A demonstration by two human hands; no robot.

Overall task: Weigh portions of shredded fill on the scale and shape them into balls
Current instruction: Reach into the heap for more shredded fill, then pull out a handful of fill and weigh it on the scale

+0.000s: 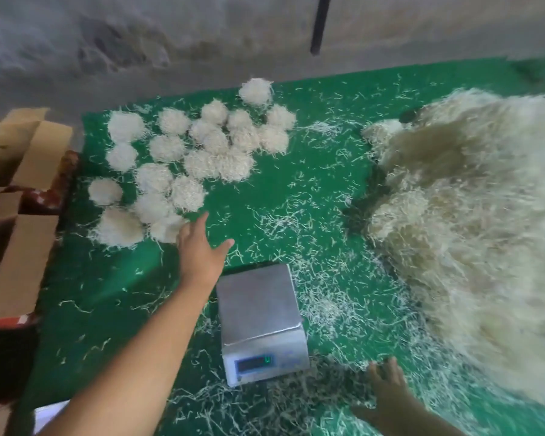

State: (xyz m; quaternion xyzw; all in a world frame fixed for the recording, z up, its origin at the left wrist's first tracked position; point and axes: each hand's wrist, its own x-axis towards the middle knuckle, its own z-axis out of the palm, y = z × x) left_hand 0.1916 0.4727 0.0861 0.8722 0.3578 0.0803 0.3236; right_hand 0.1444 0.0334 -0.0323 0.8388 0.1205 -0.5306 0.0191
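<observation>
Far left of the steel-topped digital scale (pixel 260 313), stacked brown cardboard boxes (pixel 29 171) with red print, cut off by the frame edge, contents not visible; probably there to receive finished portions. Up and left of the scale, a cluster of pale fluffy balls of shredded fill (pixel 183 158) on the green desk (pixel 114 284), grouped apart from the loose stock, likely to keep weighed work separate. Just left of the scale's far corner, left hand (pixel 199 250) stretched out flat with fingers spread, holding nothing, fingertips just beside the nearest ball, seemingly having just set it down or nudging it into the group. Scale platform bare, so presumably ready for a new portion; display lit green, digits too blurred to read. Right of the scale's front, right hand (pixel 387 391) low in shadow over scattered strands, fingers loosely extended, gripping nothing visible, palm side hidden. Further right, a large heap of loose cream shredded fill (pixel 472 247), within easy reach for grabbing, blurred and running out of frame. Beyond the scale, a dark pole (pixel 320 23) against the grey wall, its top cut off.
</observation>
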